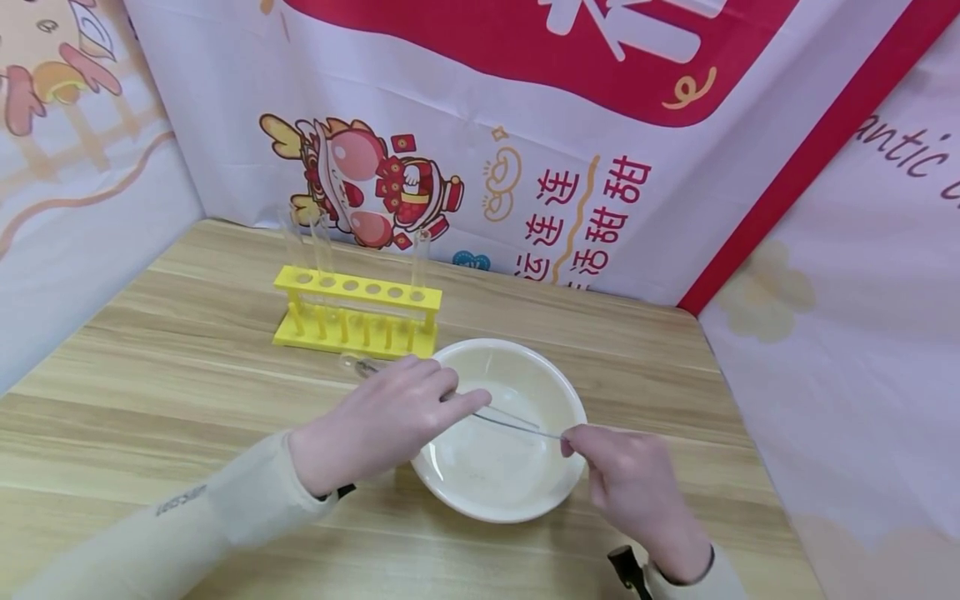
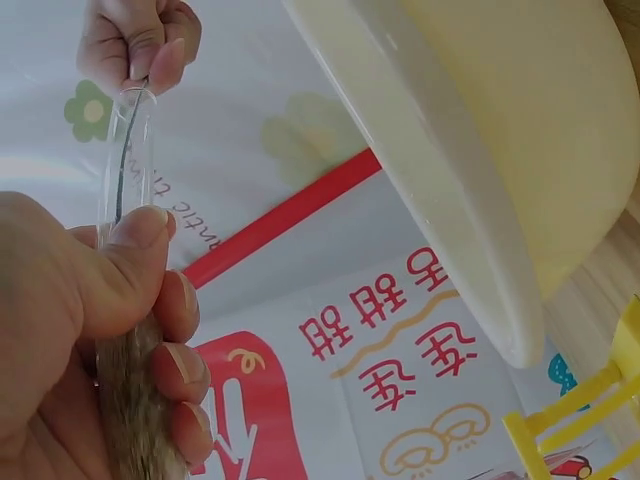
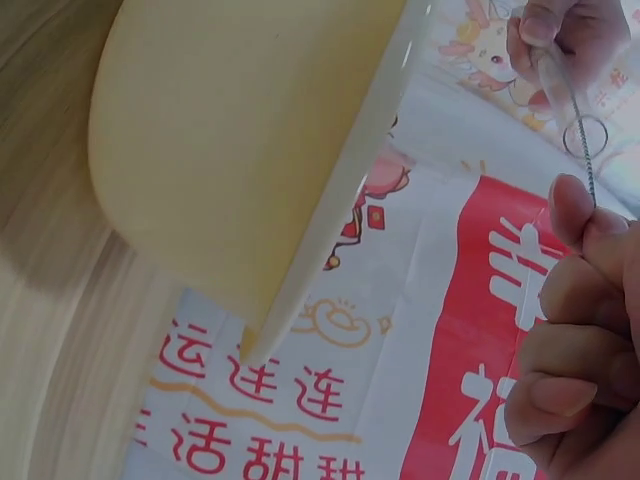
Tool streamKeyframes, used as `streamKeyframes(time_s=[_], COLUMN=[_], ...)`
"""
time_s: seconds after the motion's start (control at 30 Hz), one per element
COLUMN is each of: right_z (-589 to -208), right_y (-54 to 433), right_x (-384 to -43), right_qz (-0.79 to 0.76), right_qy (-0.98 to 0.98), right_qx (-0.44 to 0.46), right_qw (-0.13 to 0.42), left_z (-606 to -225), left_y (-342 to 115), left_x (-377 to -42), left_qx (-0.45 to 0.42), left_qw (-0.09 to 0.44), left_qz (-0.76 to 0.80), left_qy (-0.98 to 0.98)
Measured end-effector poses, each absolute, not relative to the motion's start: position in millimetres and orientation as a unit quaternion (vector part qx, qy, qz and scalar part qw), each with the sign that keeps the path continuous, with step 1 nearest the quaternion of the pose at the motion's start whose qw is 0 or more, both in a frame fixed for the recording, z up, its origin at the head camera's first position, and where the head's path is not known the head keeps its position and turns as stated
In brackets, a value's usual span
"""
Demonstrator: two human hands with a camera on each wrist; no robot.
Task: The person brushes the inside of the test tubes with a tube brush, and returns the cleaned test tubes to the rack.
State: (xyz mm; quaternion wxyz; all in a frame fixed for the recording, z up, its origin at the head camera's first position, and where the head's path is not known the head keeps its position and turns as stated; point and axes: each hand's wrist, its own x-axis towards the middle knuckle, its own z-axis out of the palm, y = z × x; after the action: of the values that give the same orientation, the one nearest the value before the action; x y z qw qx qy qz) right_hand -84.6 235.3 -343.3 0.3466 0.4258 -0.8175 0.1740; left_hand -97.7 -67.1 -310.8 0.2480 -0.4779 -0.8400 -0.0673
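In the head view my left hand [image 1: 390,408] holds a clear glass test tube [image 2: 140,160] sideways over a cream-white basin [image 1: 495,479]. Bristles of a test tube brush [image 2: 138,400] show inside the tube, under the curled fingers in the left wrist view. The brush's thin wire handle [image 3: 589,175] runs out of the tube's mouth. My right hand [image 1: 637,483] pinches the end of that wire between thumb and forefinger, over the basin's right rim. The tube's rounded end sticks out beyond the left hand.
Behind the basin, to the left, stands a yellow test tube rack [image 1: 362,287] with several slots. Upright clear tubes [image 1: 420,258] stand in it, at its left and right ends. The wooden table [image 1: 187,367] ends at a printed cloth [image 1: 480,108] at the back.
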Motion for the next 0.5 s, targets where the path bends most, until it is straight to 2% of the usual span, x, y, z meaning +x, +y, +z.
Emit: streamKeyframes(time_s=[0.2,0.33,0.4,0.5], right_z=[-342.5,-342.1,-341.2,-337.1], right_y=[226.6,223.4,221.7,217.7], right_x=[-82.0,-79.3,-78.6,-79.6], right_qz=[0.196,0.214,0.209,0.173], right_qy=[-0.835,-0.841,-0.84,-0.823], right_qx=[0.414,0.406,0.404,0.404], right_qw=[0.305,0.285,0.297,0.36], left_z=[-311.8,-311.1,-310.1,-307.6], left_y=[-62.3,-61.8,-62.2,-62.6], left_x=[-98.5,-98.6,-98.3,-97.8], left_qx=[-0.48,-0.476,-0.474,-0.472], left_qw=[0.288,0.289,0.282,0.262], left_qz=[-0.065,-0.066,-0.071,-0.087], left_qy=[-0.826,-0.828,-0.831,-0.837])
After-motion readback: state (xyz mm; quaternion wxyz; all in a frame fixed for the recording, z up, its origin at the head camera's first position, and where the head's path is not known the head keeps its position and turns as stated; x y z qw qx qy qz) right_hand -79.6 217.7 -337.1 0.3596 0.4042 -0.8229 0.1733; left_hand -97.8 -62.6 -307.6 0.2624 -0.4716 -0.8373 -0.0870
